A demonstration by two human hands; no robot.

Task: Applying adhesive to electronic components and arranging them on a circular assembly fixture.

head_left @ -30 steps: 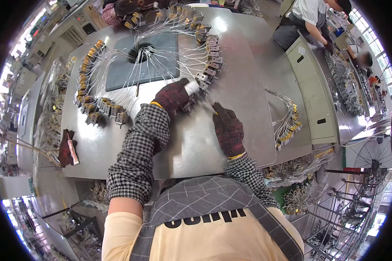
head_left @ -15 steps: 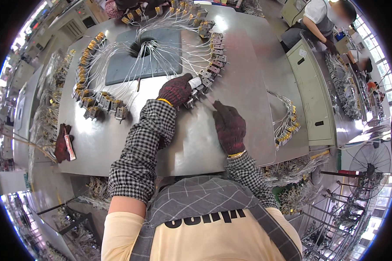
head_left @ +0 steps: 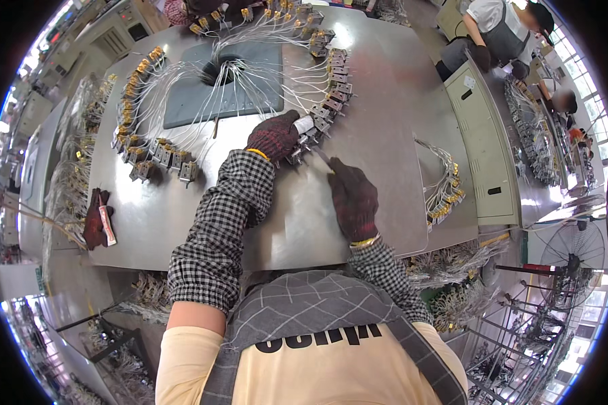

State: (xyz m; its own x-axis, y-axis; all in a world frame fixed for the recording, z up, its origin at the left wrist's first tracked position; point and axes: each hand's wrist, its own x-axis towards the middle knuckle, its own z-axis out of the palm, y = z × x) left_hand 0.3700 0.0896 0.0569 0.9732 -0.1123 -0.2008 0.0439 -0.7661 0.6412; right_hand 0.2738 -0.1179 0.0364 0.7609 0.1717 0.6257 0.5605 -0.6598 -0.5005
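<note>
My left hand (head_left: 274, 137), in a dark red and black knitted glove, rests at the near end of a curved row of small metal blocks (head_left: 334, 94) wired with white leads. Its fingers are closed at a small white piece (head_left: 305, 125) beside the blocks; its kind is unclear. To the right, my right hand (head_left: 354, 200), gloved alike, is closed with its fingers together. A thin rod (head_left: 323, 156) extends from its fingertips toward the nearest blocks. Whether the tip touches them is too small to tell.
The leads run into a round hole in a dark grey plate (head_left: 250, 111) on the metal table (head_left: 297, 233). More wired blocks (head_left: 132, 111) curve along the left. A spare glove with a tube (head_left: 106, 226) lies at the left edge, a wired bundle (head_left: 449, 196) at right. A co-worker (head_left: 507, 34) sits beyond a cabinet (head_left: 483, 148).
My right hand has shifted slightly left and up, toward the blocks. The left hand stays nearly in place. The co-worker at the right has drawn a hand back from the bench.
</note>
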